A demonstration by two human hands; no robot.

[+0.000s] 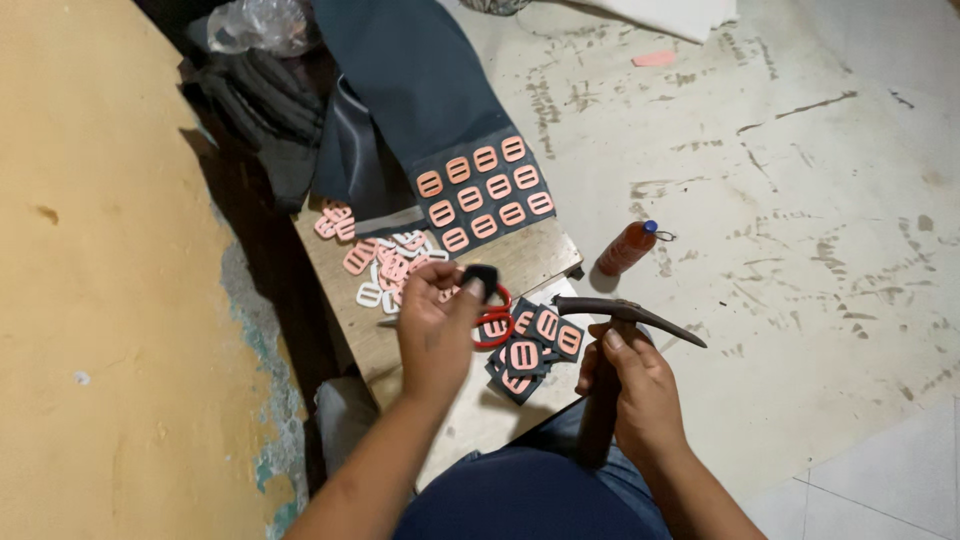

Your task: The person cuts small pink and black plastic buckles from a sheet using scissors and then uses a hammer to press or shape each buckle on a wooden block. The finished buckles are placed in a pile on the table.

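My left hand (pixel 435 320) is pinching a small black fabric piece (pixel 481 277) over the desk's (pixel 530 255) near edge, right above the red scissors (pixel 494 322). My right hand (pixel 635 385) is clenched around a hammer (pixel 610 370), off the desk's near right corner. Pink buckle pieces (pixel 485 190) sit in rows on dark cloth at the far edge.

A single head-worn camera looks steeply down, close over the low wooden workbench (pixel 520 262) and floor (pixel 800 200)

Your forearms are bare, no sleeves showing, left hand (pixel 432 318) and right hand (pixel 632 385) ungloved; you wear blue jeans (pixel 625 475) and a navy top (pixel 520 505).
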